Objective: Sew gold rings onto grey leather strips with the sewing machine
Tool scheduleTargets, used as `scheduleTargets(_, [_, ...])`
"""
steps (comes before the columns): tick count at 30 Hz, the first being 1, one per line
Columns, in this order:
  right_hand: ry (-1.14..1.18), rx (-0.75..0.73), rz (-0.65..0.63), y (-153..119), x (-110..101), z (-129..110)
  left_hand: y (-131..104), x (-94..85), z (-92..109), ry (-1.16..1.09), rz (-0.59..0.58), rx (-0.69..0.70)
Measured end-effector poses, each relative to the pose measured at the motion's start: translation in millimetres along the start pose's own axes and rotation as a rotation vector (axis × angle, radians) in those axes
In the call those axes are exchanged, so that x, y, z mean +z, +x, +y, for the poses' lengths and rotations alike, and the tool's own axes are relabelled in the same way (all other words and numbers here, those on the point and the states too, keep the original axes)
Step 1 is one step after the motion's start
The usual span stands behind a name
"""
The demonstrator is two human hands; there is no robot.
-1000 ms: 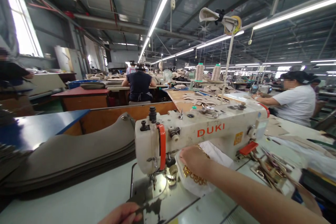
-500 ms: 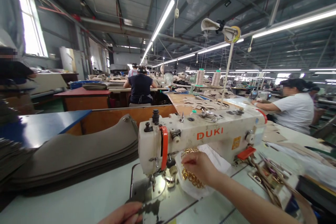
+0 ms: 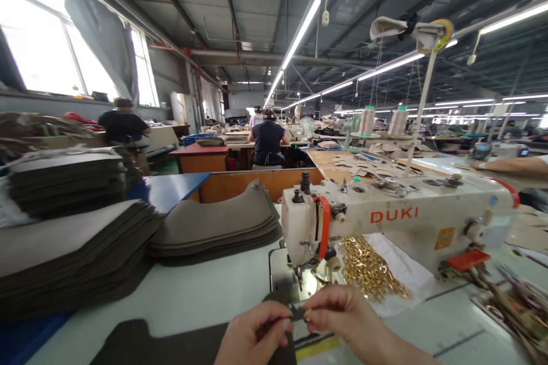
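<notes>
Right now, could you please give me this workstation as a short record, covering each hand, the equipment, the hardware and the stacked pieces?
Left hand: fingertips pinched on dark material
Right hand: pinching a small gold-coloured piece, exact shape unclear
Spacing: fingertips close together
Equipment: white sewing machine, marked DUKI
Hardware: heap of gold-coloured metal pieces on white material, below the machine's arm
Stacks: dark panels, piled left of the machine
</notes>
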State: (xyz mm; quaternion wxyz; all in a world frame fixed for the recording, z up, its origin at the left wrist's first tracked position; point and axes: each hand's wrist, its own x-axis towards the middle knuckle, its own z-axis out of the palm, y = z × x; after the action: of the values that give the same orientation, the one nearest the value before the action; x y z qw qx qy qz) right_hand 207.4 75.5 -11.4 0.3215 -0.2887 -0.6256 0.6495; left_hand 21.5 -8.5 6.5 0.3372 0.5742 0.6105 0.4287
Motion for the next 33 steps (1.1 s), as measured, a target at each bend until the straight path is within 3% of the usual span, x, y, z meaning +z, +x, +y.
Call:
scheduleTargets(8, [0.020,0.006,-0.028,6.4,11.6,0.3,5.5,-0.9,-8.2,-0.221,-0.077,-0.073])
scheduleTargets(14, [0.203,0.104,-0.053,3.8,14.9,0.3,9.0,0.9,-9.0,-0.494,-0.163,-0.178])
scheduleTargets(26, [0.326,0.062,-0.162,-4.0,17.1,-6.7,4.5,-1.0,-4.2,-0.691,-0.317,-0.282])
scheduleTargets(29, [0.199,-0.069,-0.136,-5.6,18.6,-3.8,4.2,-0.7,-2.9,-0.707,-0.301,-0.295])
scheduleTargets(33, [-0.251,-0.424,0.108,-9.0,21.0,-4.0,6.0,1.1,-6.6,-0.672,-0.223,-0.272])
